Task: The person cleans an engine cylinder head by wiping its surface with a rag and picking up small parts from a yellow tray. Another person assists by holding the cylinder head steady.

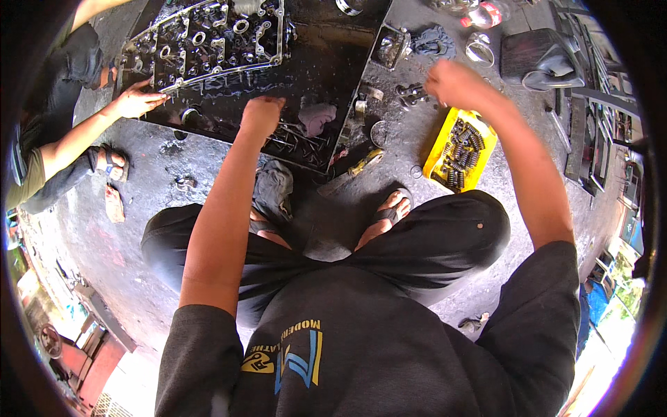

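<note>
My left hand [262, 115], fingers curled closed, is above the oily black tray [306, 76], near several engine valves [295, 142] and a mauve rag [317, 119]. What it holds, if anything, is hidden. My right hand [450, 82], also curled, is above the floor just beyond a yellow plastic container [435, 154] of dark coil springs [464, 149]. Small metal parts [411, 94] lie to its left; I cannot make out anything in its fingers. In the tray's far left part sits a metal cylinder head [208, 42], its near edge touched by a co-worker's hand [139, 101].
A dark rag [274, 187] lies by my left foot, and a yellow-handled tool [366, 162] by the tray's near right corner. Beyond my right hand are a blue-grey cloth [434, 43], metal rings [480, 50], a bottle [486, 14] and a black jerrycan-like container [542, 59].
</note>
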Tool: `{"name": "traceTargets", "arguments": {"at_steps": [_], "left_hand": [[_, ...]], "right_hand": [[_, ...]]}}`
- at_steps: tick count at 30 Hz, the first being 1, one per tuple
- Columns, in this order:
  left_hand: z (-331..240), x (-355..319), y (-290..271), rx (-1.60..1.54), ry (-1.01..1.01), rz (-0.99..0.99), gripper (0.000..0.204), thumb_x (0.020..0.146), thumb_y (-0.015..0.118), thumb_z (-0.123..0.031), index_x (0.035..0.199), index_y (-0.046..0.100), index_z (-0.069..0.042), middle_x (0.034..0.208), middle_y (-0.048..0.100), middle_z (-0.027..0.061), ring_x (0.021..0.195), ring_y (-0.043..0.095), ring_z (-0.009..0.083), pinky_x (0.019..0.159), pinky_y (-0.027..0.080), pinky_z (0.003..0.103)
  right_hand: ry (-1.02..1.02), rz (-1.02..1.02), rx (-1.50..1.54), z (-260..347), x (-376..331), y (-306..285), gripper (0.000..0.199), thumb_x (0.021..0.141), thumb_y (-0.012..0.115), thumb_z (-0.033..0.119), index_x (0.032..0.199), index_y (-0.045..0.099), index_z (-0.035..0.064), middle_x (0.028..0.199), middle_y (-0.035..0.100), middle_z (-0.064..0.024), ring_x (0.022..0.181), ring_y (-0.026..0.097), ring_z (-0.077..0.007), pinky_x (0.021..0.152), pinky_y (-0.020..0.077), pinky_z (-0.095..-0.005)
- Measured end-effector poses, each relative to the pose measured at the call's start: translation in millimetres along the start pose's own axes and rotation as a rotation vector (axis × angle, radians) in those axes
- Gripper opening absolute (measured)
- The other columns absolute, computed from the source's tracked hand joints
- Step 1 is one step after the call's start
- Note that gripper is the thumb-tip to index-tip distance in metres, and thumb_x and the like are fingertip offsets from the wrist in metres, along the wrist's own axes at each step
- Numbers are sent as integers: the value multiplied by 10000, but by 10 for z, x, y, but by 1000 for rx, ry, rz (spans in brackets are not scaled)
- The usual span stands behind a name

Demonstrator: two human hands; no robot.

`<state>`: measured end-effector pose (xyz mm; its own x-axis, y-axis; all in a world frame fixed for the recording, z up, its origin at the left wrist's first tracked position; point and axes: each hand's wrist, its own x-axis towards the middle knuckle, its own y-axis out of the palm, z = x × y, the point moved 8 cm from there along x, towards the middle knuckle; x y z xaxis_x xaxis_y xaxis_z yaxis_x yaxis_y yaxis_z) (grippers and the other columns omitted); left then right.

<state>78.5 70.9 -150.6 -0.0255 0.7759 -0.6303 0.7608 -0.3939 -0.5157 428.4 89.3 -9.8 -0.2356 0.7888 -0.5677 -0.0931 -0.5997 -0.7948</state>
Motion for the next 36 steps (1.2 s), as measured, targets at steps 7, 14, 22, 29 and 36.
{"name": "traceTargets", "arguments": {"at_steps": [7,14,22,29,36], "left_hand": [[174,48,-238,679,241,-271,238,877,536,-182,909,718,-32,991,677,183,930,661,367,826,542,418],[557,29,-440,329,75,-458,187,794,574,-172,834,717,-60,933,693,201,925,670,361,820,546,414],[106,-233,574,637,411,-106,193,801,595,-165,949,707,-113,1036,639,182,1018,620,361,853,528,429],[177,-267,595,793,457,-125,253,767,612,-85,1010,679,-89,1077,604,154,1022,596,354,855,518,429],[344,-397,252,802,478,-205,289,772,572,-71,1046,663,-91,1096,613,144,1047,584,327,860,490,462]], "right_hand": [[280,-39,-204,-1163,86,1135,226,822,586,203,825,680,-4,869,680,-196,851,658,-369,796,517,-450],[130,-45,-258,-1225,147,1294,253,840,615,232,911,641,-10,910,666,-255,895,653,-409,810,510,-493],[-63,-55,-363,372,265,509,301,753,621,77,1053,629,51,989,646,-236,965,633,-379,834,503,-482],[-446,-104,-163,1824,982,1359,461,748,603,57,1208,595,96,1303,532,-247,1153,562,-379,948,479,-461],[-244,-140,156,1778,1437,1016,388,768,541,135,1136,650,76,1143,643,-190,1062,615,-347,916,484,-435]]}}
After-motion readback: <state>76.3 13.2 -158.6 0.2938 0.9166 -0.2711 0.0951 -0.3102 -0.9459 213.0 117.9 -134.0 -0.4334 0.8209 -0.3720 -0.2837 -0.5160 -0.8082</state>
